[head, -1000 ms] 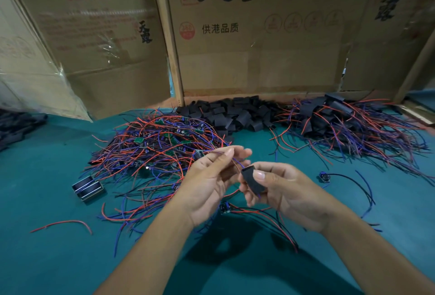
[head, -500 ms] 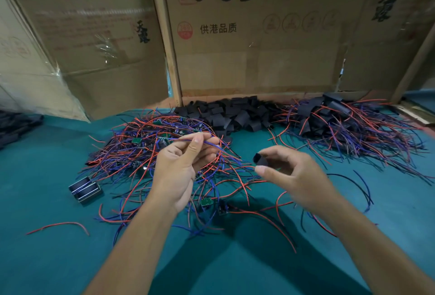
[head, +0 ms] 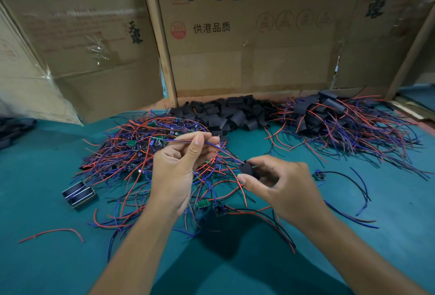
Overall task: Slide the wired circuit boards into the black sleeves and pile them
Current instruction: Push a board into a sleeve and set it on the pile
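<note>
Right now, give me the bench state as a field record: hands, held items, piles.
left hand: pinches blue and red wires
right hand: pinches short black sleeve, wires entering it
unsleeved pile: tangle of wired green boards, left of centre
empty sleeves: black heap at the cardboard wall
finished pile: sleeved boards with wires, right rear
surface: teal mat

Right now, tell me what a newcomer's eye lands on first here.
The tangled heap of red and blue wired circuit boards sprawls left of centre on the teal table. Before it, the left hand pinches wires leading into a black sleeve held by the right hand. Empty black sleeves pile against the cardboard boxes.
</note>
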Motion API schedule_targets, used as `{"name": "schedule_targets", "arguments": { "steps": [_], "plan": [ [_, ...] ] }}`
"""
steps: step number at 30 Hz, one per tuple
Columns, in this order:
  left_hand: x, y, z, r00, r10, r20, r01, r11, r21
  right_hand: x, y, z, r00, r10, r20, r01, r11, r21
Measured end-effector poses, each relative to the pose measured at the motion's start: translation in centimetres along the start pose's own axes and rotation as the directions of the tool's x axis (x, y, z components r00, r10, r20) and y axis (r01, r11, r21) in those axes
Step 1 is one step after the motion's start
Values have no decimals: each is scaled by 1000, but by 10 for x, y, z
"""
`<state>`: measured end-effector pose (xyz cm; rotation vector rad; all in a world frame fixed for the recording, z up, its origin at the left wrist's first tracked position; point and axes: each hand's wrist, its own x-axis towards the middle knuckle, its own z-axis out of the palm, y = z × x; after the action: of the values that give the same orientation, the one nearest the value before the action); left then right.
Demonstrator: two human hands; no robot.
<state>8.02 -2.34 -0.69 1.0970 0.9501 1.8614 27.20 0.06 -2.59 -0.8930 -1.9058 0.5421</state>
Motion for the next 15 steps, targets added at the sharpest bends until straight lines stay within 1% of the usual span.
{"name": "schedule_targets", "arguments": {
  "steps": [5, 7, 11, 15],
  "plan": [
    [0, -1, 0, 999, 26, 38, -26, 1000, -3, 1, 0, -2, 1000, 17, -1, -17, 1000, -13],
    [0, 0, -1, 998, 49, 26, -49, 999, -15, 2, 2, -5, 1000, 18, 21, -18, 1000, -7],
    [2, 2, -3, 993, 119, 18, -118, 993, -9, 5, 5, -11, 989, 109, 101, -124, 978, 166],
    [1, 4, -3, 974, 206, 99, -214, 974, 73, 5, 3, -9, 971, 195, 135, -225, 938, 264]
  ]
}}
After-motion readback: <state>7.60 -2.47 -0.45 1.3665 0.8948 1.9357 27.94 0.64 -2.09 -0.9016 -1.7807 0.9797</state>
